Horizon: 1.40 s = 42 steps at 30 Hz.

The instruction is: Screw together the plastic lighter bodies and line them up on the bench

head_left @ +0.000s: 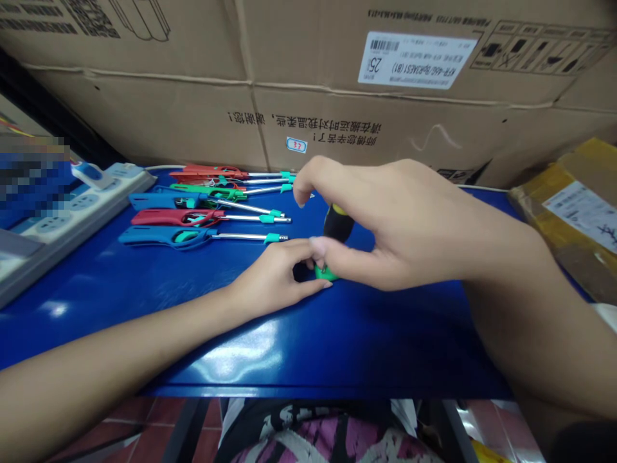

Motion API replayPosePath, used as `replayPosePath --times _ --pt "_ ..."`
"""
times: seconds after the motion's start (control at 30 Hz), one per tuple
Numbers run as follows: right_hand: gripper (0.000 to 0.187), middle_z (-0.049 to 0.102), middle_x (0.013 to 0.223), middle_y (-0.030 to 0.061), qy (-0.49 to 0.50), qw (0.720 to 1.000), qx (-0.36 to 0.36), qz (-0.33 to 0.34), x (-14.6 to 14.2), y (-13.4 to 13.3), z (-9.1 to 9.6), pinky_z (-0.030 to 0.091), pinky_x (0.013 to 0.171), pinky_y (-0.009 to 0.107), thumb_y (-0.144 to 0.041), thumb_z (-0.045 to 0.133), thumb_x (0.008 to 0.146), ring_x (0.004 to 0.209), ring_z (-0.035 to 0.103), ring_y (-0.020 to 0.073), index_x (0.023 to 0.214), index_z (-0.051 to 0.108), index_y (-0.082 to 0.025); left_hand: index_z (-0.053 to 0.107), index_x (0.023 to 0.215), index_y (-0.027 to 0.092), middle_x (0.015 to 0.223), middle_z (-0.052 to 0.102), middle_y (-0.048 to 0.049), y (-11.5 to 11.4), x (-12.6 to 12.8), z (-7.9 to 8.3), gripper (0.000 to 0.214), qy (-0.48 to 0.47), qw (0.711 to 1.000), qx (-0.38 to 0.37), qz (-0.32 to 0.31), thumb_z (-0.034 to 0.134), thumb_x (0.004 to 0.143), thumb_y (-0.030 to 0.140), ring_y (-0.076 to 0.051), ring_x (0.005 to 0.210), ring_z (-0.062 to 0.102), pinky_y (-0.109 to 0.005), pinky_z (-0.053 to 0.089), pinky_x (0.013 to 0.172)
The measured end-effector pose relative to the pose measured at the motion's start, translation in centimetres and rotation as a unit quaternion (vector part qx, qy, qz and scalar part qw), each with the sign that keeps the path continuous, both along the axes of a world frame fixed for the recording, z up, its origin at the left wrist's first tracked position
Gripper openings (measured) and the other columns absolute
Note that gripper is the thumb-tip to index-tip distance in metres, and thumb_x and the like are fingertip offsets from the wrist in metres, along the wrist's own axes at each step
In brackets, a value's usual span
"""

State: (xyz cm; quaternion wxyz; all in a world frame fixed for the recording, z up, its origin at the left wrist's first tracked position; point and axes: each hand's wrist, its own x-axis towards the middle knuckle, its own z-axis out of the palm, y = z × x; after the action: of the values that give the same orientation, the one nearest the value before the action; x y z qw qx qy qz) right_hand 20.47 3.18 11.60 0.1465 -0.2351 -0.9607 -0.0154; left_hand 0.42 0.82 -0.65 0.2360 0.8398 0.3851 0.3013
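Observation:
My left hand (274, 273) rests on the blue tabletop, its fingers and thumb closed around a small green piece (326, 273). Most of that piece is hidden by my fingers. Above it my right hand (380, 218) is bent over, thumb tip touching my left fingertips and index finger curled apart from the thumb. Under the right palm is a black tool handle with a yellow end (337, 224), looking like a screwdriver's; its shaft and the fingers round it are hidden. Left of my hands lie blue lighters (166, 236), a red lighter (173, 217) and a green lighter (207, 191), all long-nosed.
A large cardboard box (308, 96) stands along the table's back. On the left is a white power strip (72, 218) with a plug in it. An opened, taped carton (573, 212) sits at the right. The blue table (337, 360) ends just before my lap.

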Motion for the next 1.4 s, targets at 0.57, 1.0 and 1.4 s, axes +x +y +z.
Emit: replayPosePath --times 0.57,1.0,1.4 --pt "0.034 0.068 0.099 0.0021 0.004 0.999 -0.045 0.001 -0.1 0.3 -0.2 0.037 0.064 0.028 -0.030 0.046 0.095 0.078 0.062 0.0164 0.127 0.047 -0.019 0.067 0.090 0.018 0.088 0.072 -0.0017 0.0 -0.1 0.0 0.017 0.007 1.000 -0.002 -0.008 0.079 0.082 0.027 -0.019 0.081 0.068 -0.030 0.054 0.072" --pt "0.026 0.065 0.087 -0.0016 0.018 0.998 -0.063 0.021 0.0 0.7 -0.4 0.037 0.064 0.028 -0.035 0.047 0.092 0.071 0.056 0.0144 0.113 0.052 -0.021 0.066 0.090 0.018 0.086 0.071 -0.0020 0.1 -0.2 -0.3 0.018 0.003 1.000 0.016 -0.009 0.080 0.082 0.027 -0.019 0.078 0.068 -0.030 0.053 0.071" --pt "0.007 0.049 0.070 -0.0039 0.484 0.751 -0.440 -0.092 0.7 2.0 -4.6 0.020 0.036 0.023 -0.031 0.049 0.085 0.043 0.034 0.0093 0.088 0.048 -0.024 0.066 0.090 0.017 0.086 0.067 -0.0017 -0.1 -0.2 -0.1 0.017 -0.013 0.999 -0.029 -0.024 0.079 0.082 0.024 -0.016 0.079 0.064 -0.028 0.051 0.073"
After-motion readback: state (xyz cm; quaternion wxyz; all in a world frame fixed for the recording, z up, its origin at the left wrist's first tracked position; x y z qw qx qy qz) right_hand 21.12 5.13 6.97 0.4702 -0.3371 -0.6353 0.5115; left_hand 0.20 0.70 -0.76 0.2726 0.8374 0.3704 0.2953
